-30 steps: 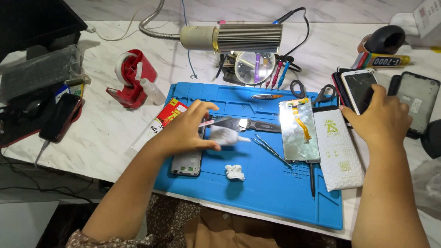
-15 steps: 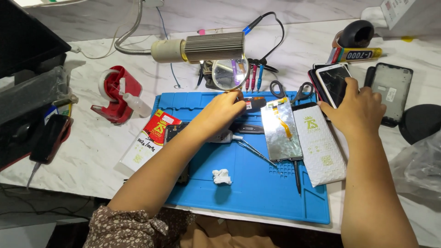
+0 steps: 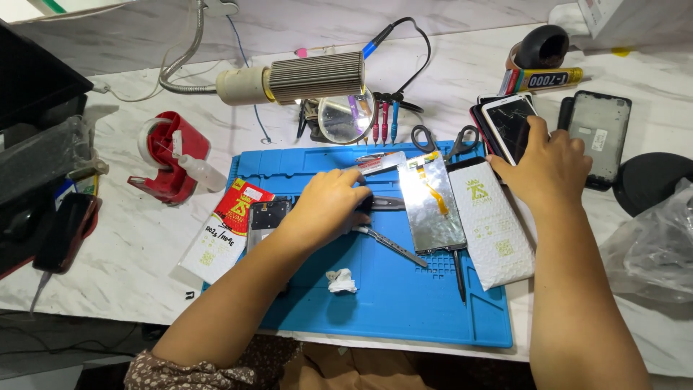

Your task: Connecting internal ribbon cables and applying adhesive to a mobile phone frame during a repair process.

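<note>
The white marble desk (image 3: 108, 289) carries everything, and in its middle lies a big blue work mat (image 3: 404, 303). Above the mat a lamp with a ribbed metal head (image 3: 303, 78) hangs on a bent neck, and just under it stands a round magnifying glass (image 3: 345, 119). On the left side of the desk is a red tape dispenser (image 3: 162, 155).

On the mat lies a bare phone screen panel (image 3: 432, 206) with a yellow ribbon cable, shiny side up, and just beside it, to the right, a white padded pouch (image 3: 494, 224). The left hand (image 3: 328, 206) rests palm down on the mat, its fingers curled over a dark flat part (I cannot tell if the grip is really closed on it or only presses it). Metal tweezers (image 3: 393, 245) lie touching this hand, pointing toward the panel.

The right hand (image 3: 552, 170) reaches off the mat to a stack of phones; its fingers lie on the top phone with a cracked white face (image 3: 509, 123), the grip loose, not closed around it. Near the front of the mat lies a small crumpled white wad (image 3: 341, 282).
</note>
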